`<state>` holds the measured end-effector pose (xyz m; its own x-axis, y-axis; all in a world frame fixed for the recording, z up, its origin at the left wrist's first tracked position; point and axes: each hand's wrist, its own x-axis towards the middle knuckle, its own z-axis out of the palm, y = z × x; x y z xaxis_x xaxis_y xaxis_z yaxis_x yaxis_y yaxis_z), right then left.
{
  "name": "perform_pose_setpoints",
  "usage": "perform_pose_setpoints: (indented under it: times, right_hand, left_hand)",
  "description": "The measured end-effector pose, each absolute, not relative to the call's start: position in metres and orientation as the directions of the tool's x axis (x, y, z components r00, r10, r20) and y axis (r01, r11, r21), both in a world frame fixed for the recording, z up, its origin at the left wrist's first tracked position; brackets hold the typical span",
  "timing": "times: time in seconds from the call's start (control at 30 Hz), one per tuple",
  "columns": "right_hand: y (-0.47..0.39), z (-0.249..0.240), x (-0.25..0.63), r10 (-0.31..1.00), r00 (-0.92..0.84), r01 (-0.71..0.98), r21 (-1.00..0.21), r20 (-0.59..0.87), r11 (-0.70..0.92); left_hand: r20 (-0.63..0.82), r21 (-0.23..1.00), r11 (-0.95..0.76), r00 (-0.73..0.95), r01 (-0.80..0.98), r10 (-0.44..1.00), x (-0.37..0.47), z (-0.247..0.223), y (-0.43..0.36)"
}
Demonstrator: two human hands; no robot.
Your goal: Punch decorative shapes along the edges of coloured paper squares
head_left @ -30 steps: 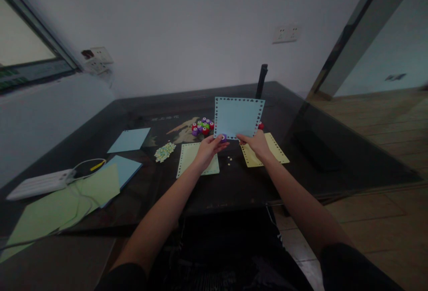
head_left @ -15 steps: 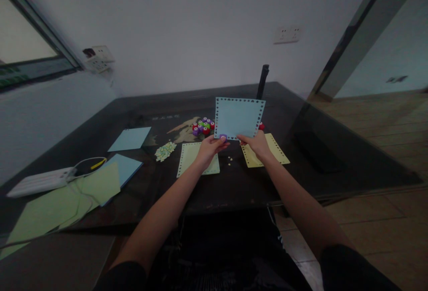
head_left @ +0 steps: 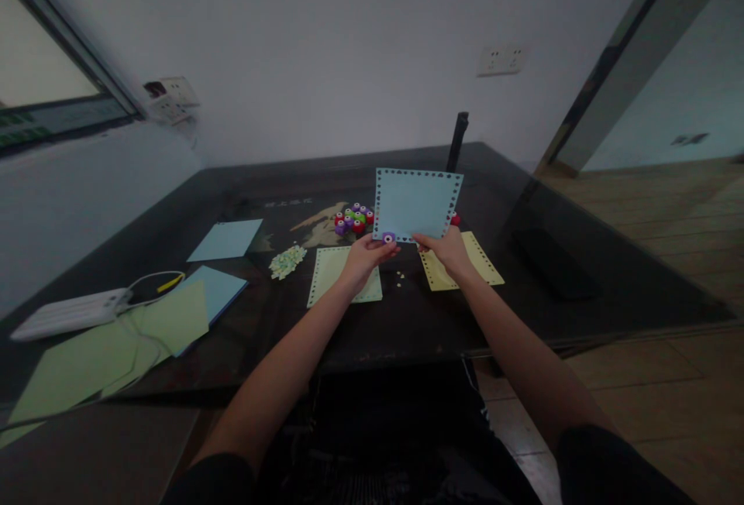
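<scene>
While well inside table edge [head_left: 407, 355], hands [head_left: 361, 259] tight on purple punch [head_left: 389, 238] and blue sheet [head_left: 417, 204]

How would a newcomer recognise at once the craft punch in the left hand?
Above the dark table, find the upright blue sheet with punched edges. At its lower left corner, the left hand holds a purple craft punch. Unlike the clustered punches farther back, this one is in hand.
</scene>
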<state>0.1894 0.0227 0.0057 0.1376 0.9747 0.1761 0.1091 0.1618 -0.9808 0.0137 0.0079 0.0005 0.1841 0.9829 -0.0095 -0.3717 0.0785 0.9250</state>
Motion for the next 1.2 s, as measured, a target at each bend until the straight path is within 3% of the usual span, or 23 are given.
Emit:
perform_pose_setpoints:
  times: [1.2]
  right_hand:
    - [0.0191,0.0101,0.1882,0.977,0.131,0.131,-0.98,0.167,0.15]
  left_hand:
    - [0.015,0.948,0.028,0.132,-0.318,0.991,0.0139,-0.0016,0.0085]
